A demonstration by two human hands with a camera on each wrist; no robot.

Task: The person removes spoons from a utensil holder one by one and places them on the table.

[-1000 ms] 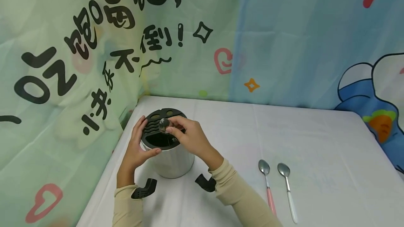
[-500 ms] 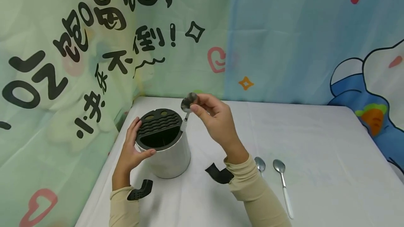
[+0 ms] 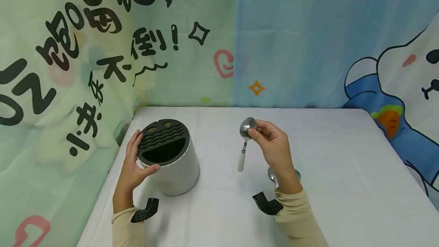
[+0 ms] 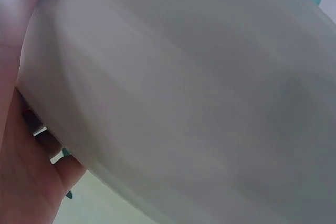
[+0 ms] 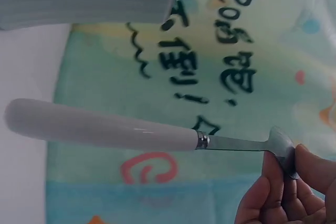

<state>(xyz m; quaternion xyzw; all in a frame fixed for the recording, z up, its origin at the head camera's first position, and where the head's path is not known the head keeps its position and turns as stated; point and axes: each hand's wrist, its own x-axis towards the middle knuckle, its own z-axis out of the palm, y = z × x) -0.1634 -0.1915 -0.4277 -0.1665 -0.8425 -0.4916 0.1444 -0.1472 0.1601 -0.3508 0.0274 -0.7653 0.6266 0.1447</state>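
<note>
A white round utensil holder (image 3: 176, 174) with a black slotted lid (image 3: 162, 136) stands upright at the left of the table. My left hand (image 3: 130, 172) grips its left side, thumb at the front of the rim and fingers round the far side; the holder's pale wall (image 4: 173, 98) fills most of the left wrist view. To the right of the holder and apart from it, my right hand (image 3: 274, 146) pinches a spoon by its metal bowl (image 3: 247, 126). The spoon's white handle (image 5: 105, 128) points down in the head view, above the tabletop.
Two more spoons lie behind my right wrist, mostly hidden; the bowl of one spoon (image 3: 272, 174) shows at its left. A white cloth (image 3: 212, 216) covers the table. Printed fabric (image 3: 192, 71) walls the left and back sides.
The right hand has lifted the spoon from over the holder's lid and carried it to the right. The left hand keeps its hold, while the head view has turned rightward.
</note>
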